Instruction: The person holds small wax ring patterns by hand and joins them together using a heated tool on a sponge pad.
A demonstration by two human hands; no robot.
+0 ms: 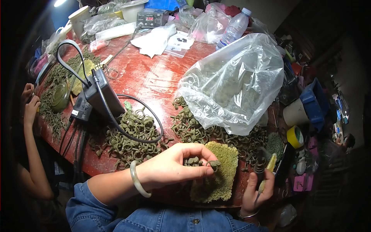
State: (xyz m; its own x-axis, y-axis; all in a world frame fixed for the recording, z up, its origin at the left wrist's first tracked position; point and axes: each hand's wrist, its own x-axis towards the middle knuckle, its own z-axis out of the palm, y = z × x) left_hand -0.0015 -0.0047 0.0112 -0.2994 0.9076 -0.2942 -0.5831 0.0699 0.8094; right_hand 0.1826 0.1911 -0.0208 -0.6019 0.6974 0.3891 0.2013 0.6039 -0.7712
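My left hand [176, 164], a pale bangle at its wrist, is closed around several small dull-green ring-shaped pieces [192, 161]. One green ring [213, 164] is pinched between thumb and forefinger, over a rough yellow-green sponge [224, 174]. To the right of the sponge, my right hand [258, 193] is closed on a slim pen-like tool [271, 164] with a yellowish end. A dark cylindrical part [259, 166] stands beside the thumb; whether it belongs to the tool I cannot tell. Piles of similar green rings [133, 137] lie beyond my hands.
A clear plastic bag [235, 83] rests over more rings on the red table [154, 73]. A black box [102, 96] with looping cables stands left. Another person's hands [31, 102] are at the left edge. Yellow tape [295, 137] and a water bottle [234, 29] stand right and back.
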